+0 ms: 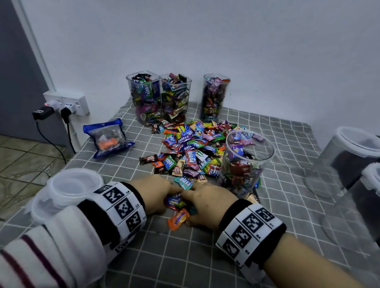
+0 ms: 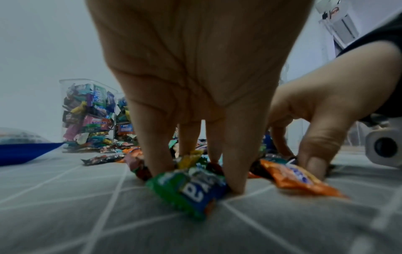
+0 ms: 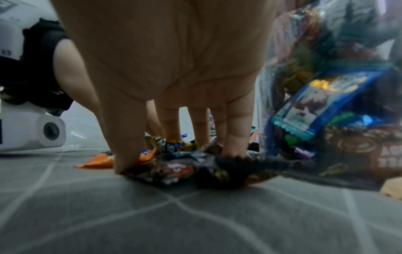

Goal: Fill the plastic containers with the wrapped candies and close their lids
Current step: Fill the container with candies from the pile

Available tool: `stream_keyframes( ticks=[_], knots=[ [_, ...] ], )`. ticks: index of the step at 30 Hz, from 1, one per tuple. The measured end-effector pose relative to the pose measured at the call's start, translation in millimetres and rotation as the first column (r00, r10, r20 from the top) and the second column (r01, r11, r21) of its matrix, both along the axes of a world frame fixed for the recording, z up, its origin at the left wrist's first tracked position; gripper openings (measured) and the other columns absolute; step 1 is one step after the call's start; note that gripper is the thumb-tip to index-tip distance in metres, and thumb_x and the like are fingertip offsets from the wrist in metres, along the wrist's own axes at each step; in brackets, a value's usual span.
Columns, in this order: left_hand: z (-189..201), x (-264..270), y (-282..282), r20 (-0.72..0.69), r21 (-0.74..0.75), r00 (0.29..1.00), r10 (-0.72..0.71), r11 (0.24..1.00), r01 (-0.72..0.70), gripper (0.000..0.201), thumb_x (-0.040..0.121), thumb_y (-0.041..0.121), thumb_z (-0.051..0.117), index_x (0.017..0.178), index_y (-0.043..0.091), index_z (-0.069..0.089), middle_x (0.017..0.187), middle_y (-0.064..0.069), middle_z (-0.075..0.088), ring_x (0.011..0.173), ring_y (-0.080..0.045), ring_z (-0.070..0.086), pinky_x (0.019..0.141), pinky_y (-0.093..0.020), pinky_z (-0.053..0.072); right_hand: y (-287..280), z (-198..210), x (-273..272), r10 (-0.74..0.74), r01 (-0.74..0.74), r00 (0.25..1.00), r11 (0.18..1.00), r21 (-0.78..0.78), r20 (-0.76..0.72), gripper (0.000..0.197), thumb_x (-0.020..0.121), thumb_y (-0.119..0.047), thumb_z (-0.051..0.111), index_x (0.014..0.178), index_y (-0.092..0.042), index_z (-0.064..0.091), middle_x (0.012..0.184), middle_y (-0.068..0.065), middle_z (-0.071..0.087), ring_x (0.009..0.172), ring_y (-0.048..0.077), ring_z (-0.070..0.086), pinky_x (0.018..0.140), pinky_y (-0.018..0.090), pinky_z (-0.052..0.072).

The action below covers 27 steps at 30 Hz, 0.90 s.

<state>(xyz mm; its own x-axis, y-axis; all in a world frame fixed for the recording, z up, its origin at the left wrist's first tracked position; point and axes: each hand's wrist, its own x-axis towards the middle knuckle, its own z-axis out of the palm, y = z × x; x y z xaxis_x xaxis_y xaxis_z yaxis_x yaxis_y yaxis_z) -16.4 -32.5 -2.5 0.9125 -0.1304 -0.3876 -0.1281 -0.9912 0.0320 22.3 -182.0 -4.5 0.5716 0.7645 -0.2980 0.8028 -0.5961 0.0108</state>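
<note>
Two empty clear containers (image 1: 345, 164) with white rims, the largest things on the grey checked tablecloth (image 1: 193, 274), stood at the right edge. Three tall jars (image 1: 156, 97) packed with candies stood uncapped along the wall at the back, and a fourth jar (image 1: 245, 162), partly filled and also uncapped, stood just right of the loose candy pile (image 1: 190, 148) in the middle. A blue zip pouch (image 1: 108, 138) lay left of the pile, and stacked lids (image 1: 72, 187) sat at the near left edge. The left hand (image 1: 154, 196) and right hand (image 1: 210, 205) met at the pile's near side, fingers pointing down and cupped around a small heap of sweets, gathering rather than clenching. A green-and-blue candy (image 2: 191, 190) lay against the left fingertips; an orange candy (image 1: 177, 219) lay between the hands, by the right thumb.
</note>
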Motion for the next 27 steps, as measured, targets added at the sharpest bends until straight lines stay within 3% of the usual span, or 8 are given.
stream_keyframes(
  ticks=[7,12,18,22,27],
  knots=[
    [-6,-5,-3,0.087,0.046,0.994,0.061,0.997,-0.065,0.041,0.088,0.015,0.053,0.126,0.029,0.052,0.117,-0.004,0.061,0.109,-0.024,0.057,0.09,-0.038,0.049,0,-2,3,0.023,-0.023,1.0,0.999,0.046,-0.011,0.042,0.091,-0.024,0.053,0.132,-0.02,0.046,0.121,0.011,0.052,0.113,0.029,0.051,0.09,0.037,0.046],
    [-5,-7,-4,0.118,0.048,0.988,0.102,0.993,-0.108,0.029,0.091,0.017,0.052,0.119,0.022,0.054,0.116,-0.006,0.06,0.108,-0.025,0.056,0.084,-0.033,0.046,2,-4,2,0.031,-0.031,1.0,0.998,0.049,-0.001,0.037,0.094,-0.017,0.049,0.131,-0.022,0.048,0.118,0.011,0.057,0.112,0.029,0.052,0.09,0.038,0.048],
    [-2,-10,-2,0.154,-0.031,0.979,0.136,0.991,-0.133,0.019,0.088,0.022,0.057,0.107,0.021,0.058,0.11,-0.004,0.063,0.103,-0.023,0.058,0.084,-0.033,0.048,0,-2,0,0.026,-0.026,1.0,0.999,0.031,0.01,0.028,0.091,-0.009,0.046,0.118,-0.012,0.053,0.118,0.01,0.058,0.112,0.027,0.053,0.092,0.038,0.047],
    [-1,-12,-1,0.161,-0.066,0.975,0.156,0.987,-0.147,0.015,0.088,0.021,0.057,0.103,0.02,0.058,0.107,-0.005,0.063,0.101,-0.023,0.058,0.082,-0.033,0.047,0,2,-2,0.02,-0.02,1.0,1.0,0.022,0.008,0.029,0.091,-0.009,0.046,0.119,-0.012,0.053,0.118,0.01,0.058,0.111,0.027,0.054,0.092,0.038,0.048],
    [1,-14,0,0.196,-0.123,0.963,0.185,0.979,-0.163,0.009,0.088,0.018,0.055,0.097,0.02,0.059,0.1,-0.004,0.064,0.097,-0.022,0.058,0.073,-0.027,0.041,-4,6,-1,-0.035,0.034,0.999,0.994,0.102,0.008,0.027,0.089,-0.005,0.047,0.114,-0.011,0.054,0.114,0.011,0.059,0.108,0.028,0.054,0.086,0.036,0.048]
  ],
)
